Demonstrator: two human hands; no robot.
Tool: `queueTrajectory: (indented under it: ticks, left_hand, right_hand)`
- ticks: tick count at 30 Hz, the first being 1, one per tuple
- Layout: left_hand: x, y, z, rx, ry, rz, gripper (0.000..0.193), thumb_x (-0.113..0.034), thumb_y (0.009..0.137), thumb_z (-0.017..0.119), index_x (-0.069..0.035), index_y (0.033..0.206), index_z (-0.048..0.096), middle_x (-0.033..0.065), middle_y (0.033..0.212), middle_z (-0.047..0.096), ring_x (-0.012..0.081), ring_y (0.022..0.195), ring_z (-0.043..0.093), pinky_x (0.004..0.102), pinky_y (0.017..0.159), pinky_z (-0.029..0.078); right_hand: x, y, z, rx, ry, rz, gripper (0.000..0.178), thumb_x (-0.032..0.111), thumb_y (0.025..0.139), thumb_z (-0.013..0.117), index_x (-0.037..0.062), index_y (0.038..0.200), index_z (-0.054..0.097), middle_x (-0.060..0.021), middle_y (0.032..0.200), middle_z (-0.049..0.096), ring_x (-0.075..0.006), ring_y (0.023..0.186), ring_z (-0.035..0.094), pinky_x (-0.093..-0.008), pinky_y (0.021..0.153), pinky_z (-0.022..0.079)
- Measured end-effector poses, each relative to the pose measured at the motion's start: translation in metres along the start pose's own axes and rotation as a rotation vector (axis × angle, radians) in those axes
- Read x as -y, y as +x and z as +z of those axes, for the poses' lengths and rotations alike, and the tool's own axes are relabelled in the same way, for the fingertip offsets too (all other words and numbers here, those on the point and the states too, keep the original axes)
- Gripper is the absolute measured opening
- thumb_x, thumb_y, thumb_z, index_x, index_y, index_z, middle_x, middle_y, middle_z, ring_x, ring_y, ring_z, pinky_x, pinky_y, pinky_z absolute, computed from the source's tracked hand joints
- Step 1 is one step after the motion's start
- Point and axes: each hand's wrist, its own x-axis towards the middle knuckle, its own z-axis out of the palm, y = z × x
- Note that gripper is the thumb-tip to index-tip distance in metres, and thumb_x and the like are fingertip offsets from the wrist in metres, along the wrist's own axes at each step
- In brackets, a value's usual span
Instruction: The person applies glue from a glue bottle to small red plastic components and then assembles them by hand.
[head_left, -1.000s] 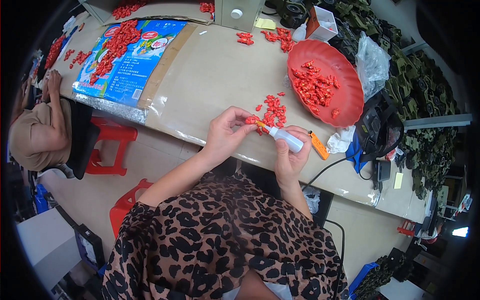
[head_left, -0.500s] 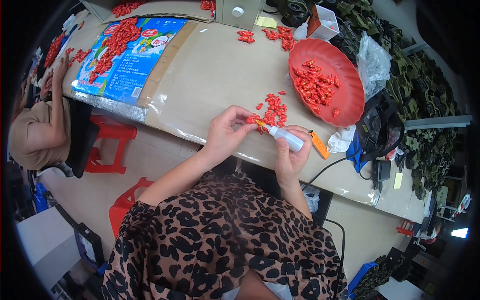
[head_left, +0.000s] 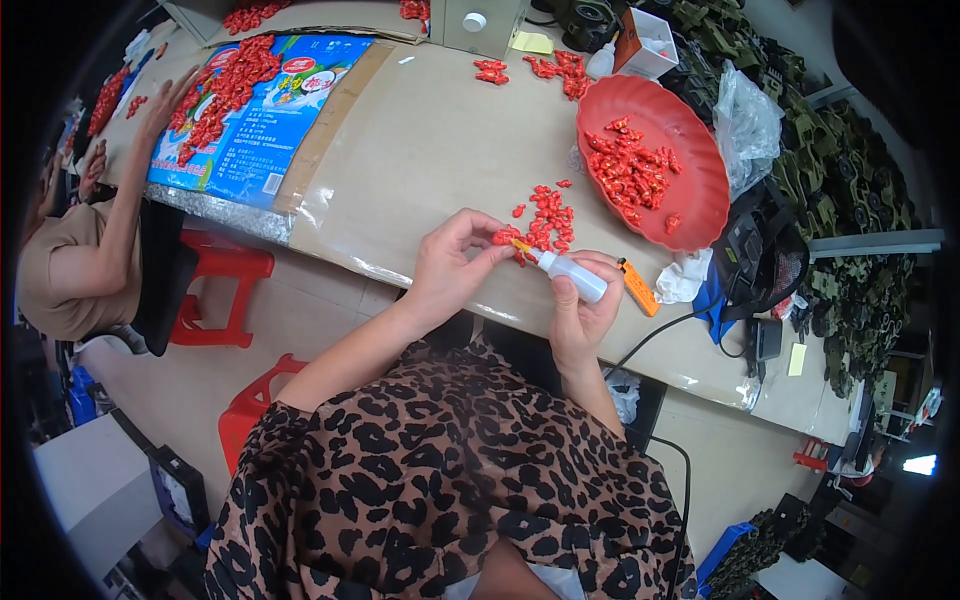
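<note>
Red, glossy, one moulded piece (head_left: 502, 237) is pinched in the left hand (head_left: 448, 265) over the table (head_left: 420, 140); the right hand (head_left: 583, 318) grips a squeeze bottle (head_left: 575, 278), its amber nozzle (head_left: 524, 247) at the piece. Blue cardboard (head_left: 262, 140) bears printed lettering and a barcode (head_left: 273, 184).

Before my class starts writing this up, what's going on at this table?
The person's left hand pinches a small red piece, while the right hand holds a white squeeze bottle, its yellowish tip at the piece. Loose red pieces lie just beyond the hands, and more sit in a scalloped red bowl. Off to the left, a co-worker's hand is by a pile of red pieces on blue cardboard.
</note>
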Motion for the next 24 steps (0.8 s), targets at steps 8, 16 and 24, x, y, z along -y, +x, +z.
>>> queueTrajectory:
  ticks: [8, 16, 24]
  left_hand:
    - [0.0039, 0.0007, 0.0008, -0.044, 0.004, 0.06, 0.017, 0.0, 0.073, 0.061, 0.001, 0.087, 0.051, 0.0068, 0.082, 0.058, 0.012, 0.074, 0.058, 0.0226, 0.065, 0.047]
    - [0.0071, 0.0012, 0.0005, -0.05, -0.009, 0.065, 0.017, -0.001, 0.073, 0.061, 0.001, 0.086, 0.051, 0.0068, 0.081, 0.058, 0.0116, 0.074, 0.057, 0.0225, 0.065, 0.047]
    - [0.0062, 0.0008, 0.0006, -0.055, -0.013, 0.042, 0.017, -0.001, 0.073, 0.062, 0.001, 0.086, 0.051, 0.0065, 0.081, 0.058, 0.0111, 0.073, 0.057, 0.0223, 0.065, 0.046]
  right_hand:
    - [0.0006, 0.0015, 0.0022, -0.017, 0.016, -0.01, 0.025, 0.009, 0.078, 0.057, 0.0001, 0.095, 0.039, -0.0123, 0.095, 0.044, -0.0136, 0.08, 0.045, -0.0231, 0.07, 0.039]
    - [0.0004, 0.0015, 0.0025, -0.027, 0.01, -0.007, 0.025, 0.009, 0.078, 0.057, -0.0001, 0.094, 0.04, -0.0124, 0.094, 0.045, -0.014, 0.079, 0.046, -0.0234, 0.07, 0.039]
    - [0.0005, 0.0021, 0.002, -0.054, -0.005, -0.015, 0.026, 0.01, 0.078, 0.058, -0.0003, 0.093, 0.04, -0.0125, 0.094, 0.045, -0.0146, 0.08, 0.046, -0.024, 0.07, 0.039]
